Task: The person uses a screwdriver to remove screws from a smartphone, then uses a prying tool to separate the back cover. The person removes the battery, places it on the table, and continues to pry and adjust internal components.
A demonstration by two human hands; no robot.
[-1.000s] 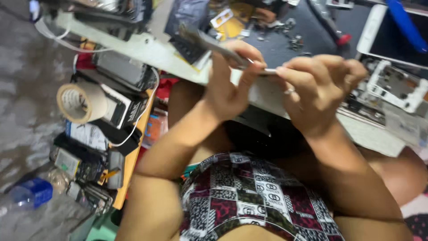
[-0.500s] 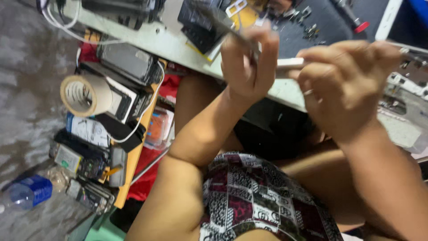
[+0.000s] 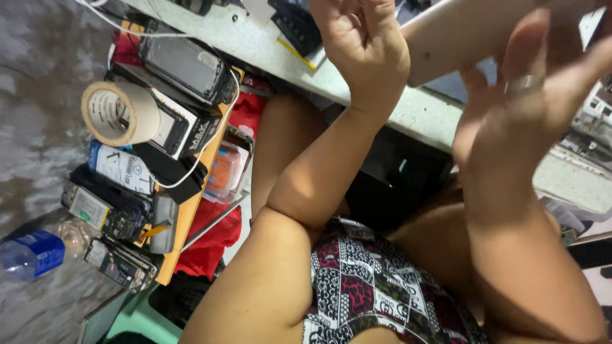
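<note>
Left hand: fingertips cut off by the top edge; grip not readable. Right hand: blurred, fingertips running past the top and right edges; ring just discernible. Pale flat slab between the hands: upper part out of frame, kind uncertain. Worktop: far side cropped, its clutter too partial to identify. Blue-capped bottle: cut by the left edge. Stacked devices on the side shelf: overlapping, details too small.
</note>
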